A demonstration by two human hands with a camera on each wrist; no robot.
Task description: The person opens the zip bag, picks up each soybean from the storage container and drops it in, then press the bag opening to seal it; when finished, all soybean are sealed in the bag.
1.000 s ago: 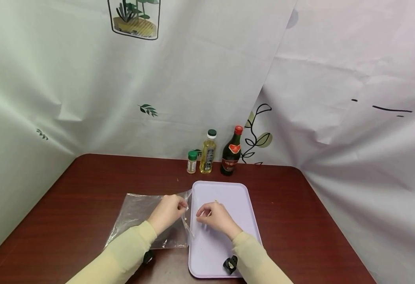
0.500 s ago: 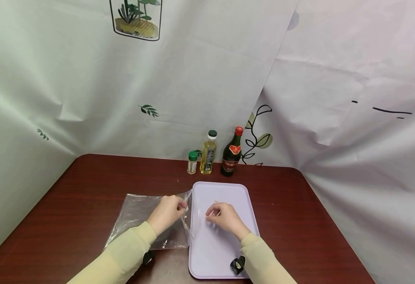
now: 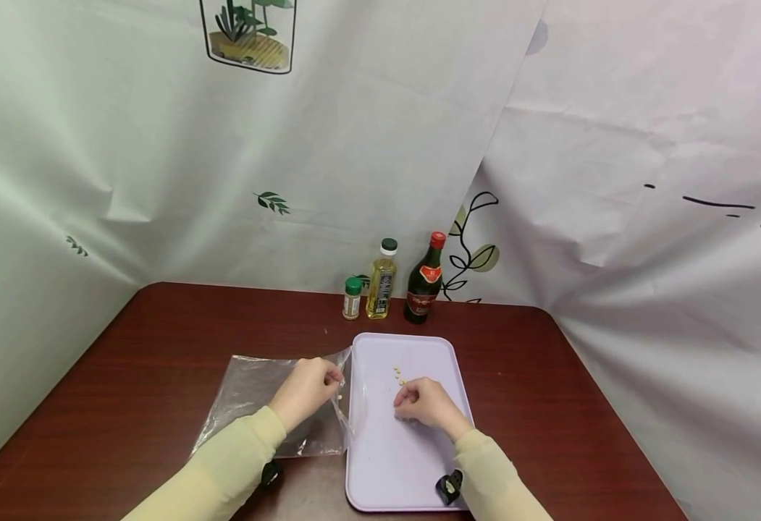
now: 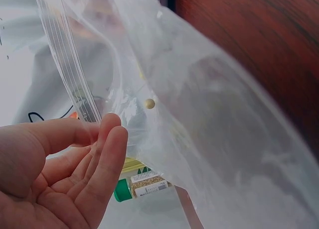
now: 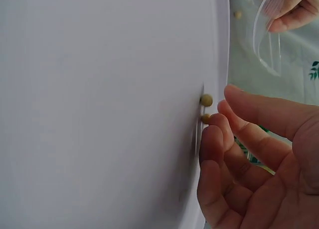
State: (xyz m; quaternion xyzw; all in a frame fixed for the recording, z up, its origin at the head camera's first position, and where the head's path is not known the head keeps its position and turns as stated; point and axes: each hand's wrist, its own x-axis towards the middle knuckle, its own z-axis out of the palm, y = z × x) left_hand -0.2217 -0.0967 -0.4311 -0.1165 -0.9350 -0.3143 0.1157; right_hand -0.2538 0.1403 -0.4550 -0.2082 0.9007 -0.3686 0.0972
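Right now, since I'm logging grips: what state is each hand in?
Left hand: closed, pinching the plastic bag.
Right hand: open, loosely curled, beans close by.

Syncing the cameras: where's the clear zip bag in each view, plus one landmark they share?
Head: the clear zip bag is left of centre in the lower half, beside the lilac tray.
Left wrist: it stretches from the upper left across the middle to the lower right.
Right wrist: only part of it shows, at top right.
Shared landmark: the left hand, pinching the bag's edge.
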